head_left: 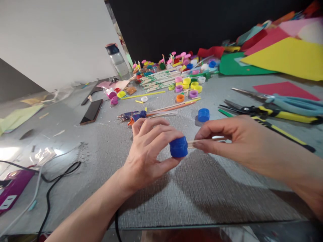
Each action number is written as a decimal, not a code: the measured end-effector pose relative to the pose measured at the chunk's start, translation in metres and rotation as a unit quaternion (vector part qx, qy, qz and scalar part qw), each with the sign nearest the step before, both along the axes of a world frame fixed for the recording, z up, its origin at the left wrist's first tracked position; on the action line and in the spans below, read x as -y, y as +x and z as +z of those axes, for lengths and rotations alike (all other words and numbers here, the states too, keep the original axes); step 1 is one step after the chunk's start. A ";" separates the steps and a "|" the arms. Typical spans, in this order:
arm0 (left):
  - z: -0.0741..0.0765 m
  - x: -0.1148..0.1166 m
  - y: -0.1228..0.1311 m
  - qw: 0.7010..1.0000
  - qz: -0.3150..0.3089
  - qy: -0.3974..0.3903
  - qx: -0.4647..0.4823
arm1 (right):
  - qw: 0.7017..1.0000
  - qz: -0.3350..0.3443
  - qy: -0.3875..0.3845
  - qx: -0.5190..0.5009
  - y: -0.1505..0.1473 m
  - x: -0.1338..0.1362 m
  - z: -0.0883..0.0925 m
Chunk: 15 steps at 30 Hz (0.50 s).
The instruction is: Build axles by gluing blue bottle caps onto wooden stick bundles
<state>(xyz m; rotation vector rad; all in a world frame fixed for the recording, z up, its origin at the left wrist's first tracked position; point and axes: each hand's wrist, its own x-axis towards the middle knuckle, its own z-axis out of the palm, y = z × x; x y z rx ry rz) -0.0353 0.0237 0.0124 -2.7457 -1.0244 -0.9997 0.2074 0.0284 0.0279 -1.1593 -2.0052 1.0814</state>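
My left hand (148, 148) pinches a blue bottle cap (178, 147) between thumb and fingers, a little above the grey table (156, 198). My right hand (234, 141) grips a thin wooden stick (210, 139) whose left end meets the cap's side. Both hands hover near the table's middle. A second blue cap (203, 114) lies on the table just behind them.
A glue gun (133, 116) and long sticks lie behind my hands. Scissors (277, 106) rest at the right, coloured paper sheets (287, 55) beyond. Several coloured caps (188, 85), a water bottle (118, 60), a phone (92, 111) and black cables (54, 183) sit at back and left.
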 end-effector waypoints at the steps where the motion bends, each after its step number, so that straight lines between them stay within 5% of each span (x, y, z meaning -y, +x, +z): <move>1: 0.000 0.000 0.000 1.000 -0.001 0.001 -0.003 | 1.000 0.004 -0.006 -0.007 0.000 0.000 0.000; 15: -0.004 0.001 0.001 1.000 -0.001 -0.008 -0.001 | 0.990 0.008 -0.126 -0.064 -0.005 -0.009 -0.009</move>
